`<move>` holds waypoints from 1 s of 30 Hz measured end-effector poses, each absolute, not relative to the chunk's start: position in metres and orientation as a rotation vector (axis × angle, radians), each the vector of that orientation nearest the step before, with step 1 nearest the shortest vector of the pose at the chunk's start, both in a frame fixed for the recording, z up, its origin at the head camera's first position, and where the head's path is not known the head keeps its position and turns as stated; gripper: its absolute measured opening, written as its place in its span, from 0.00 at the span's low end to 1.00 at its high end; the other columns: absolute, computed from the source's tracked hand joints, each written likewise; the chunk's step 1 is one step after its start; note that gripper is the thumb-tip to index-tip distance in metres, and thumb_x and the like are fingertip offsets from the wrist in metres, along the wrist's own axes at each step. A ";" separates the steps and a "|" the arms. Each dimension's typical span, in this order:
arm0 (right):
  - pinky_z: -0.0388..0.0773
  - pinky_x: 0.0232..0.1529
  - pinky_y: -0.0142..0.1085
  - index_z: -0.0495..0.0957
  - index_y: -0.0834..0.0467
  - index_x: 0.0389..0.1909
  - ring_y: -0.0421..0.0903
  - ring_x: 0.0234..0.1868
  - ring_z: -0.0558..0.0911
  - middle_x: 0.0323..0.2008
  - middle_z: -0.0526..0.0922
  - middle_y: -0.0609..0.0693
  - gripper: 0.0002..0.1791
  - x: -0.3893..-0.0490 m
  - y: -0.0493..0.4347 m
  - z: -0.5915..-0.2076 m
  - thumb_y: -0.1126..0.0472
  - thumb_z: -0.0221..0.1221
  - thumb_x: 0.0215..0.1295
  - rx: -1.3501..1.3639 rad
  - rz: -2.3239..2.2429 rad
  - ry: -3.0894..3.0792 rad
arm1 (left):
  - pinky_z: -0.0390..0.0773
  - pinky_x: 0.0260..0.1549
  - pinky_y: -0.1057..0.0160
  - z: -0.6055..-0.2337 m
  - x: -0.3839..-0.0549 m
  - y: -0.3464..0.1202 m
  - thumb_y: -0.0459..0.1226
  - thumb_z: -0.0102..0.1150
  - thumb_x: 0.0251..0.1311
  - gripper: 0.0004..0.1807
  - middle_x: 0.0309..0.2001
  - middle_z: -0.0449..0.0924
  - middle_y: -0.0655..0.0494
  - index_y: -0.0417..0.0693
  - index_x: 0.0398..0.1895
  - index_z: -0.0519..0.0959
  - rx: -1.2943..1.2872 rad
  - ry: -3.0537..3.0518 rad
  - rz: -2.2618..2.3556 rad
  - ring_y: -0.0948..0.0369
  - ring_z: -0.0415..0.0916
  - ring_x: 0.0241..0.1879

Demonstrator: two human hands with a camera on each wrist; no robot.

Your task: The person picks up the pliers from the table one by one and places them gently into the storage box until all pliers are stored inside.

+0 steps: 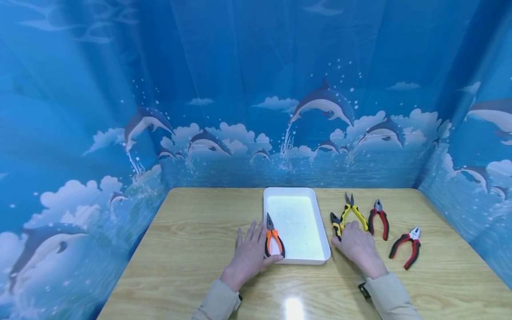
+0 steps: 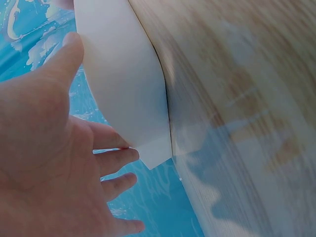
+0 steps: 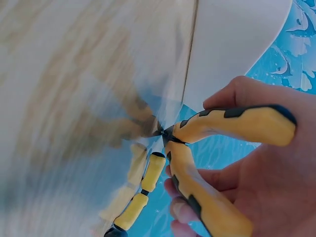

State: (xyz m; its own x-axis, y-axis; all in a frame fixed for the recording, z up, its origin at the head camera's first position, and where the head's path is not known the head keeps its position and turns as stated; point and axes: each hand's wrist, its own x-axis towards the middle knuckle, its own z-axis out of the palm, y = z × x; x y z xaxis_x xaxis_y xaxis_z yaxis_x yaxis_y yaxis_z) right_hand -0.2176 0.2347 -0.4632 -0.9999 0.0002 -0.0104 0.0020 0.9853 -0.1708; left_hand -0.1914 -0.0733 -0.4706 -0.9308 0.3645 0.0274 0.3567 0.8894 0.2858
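My left hand (image 1: 250,253) rests against the left side and front corner of a white tray (image 1: 320,240), its fingers fairly straight. Orange-and-black long-nose pliers (image 1: 270,233) lie along the tray's left side, jaws pointing away. To the tray's right, my right hand (image 1: 357,244) grips yellow-and-black pliers (image 1: 336,225) with a dark head. In the right wrist view the thumb and fingers are around the spread handles of these pliers (image 3: 232,123). Just behind that hand lie yellow long-nose pliers (image 1: 361,218), partly hidden by it.
Two pairs of red-and-black pliers lie farther right, one pair (image 1: 385,222) by the yellow ones and another pair (image 1: 414,251) nearer the right edge. Everything sits on a wooden table (image 1: 192,231). A blue dolphin-print curtain (image 1: 240,89) surrounds its back and sides.
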 end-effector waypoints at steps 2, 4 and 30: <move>0.69 0.20 0.41 0.71 0.76 0.38 0.51 0.22 0.70 0.32 0.69 0.63 0.29 -0.218 0.234 -0.463 0.49 0.60 0.66 -0.002 -0.258 3.132 | 0.44 0.72 0.29 -0.471 -0.191 -0.073 0.67 0.54 0.63 0.53 0.79 0.52 0.42 0.40 0.79 0.56 0.576 3.030 0.438 0.43 0.44 0.79; 0.69 0.21 0.41 0.71 0.76 0.37 0.52 0.24 0.70 0.32 0.69 0.63 0.28 -0.218 0.234 -0.463 0.50 0.60 0.65 -0.006 -0.250 3.155 | 0.44 0.72 0.29 -0.471 -0.192 -0.073 0.67 0.54 0.63 0.53 0.79 0.52 0.42 0.40 0.79 0.56 0.574 3.031 0.430 0.43 0.45 0.79; 0.65 0.22 0.40 0.68 0.71 0.29 0.52 0.27 0.66 0.29 0.67 0.61 0.25 -0.210 0.229 -0.451 0.51 0.63 0.63 -0.125 -0.234 3.352 | 0.45 0.72 0.29 -0.470 -0.191 -0.072 0.67 0.55 0.63 0.53 0.79 0.53 0.42 0.39 0.79 0.56 0.569 3.038 0.418 0.43 0.46 0.79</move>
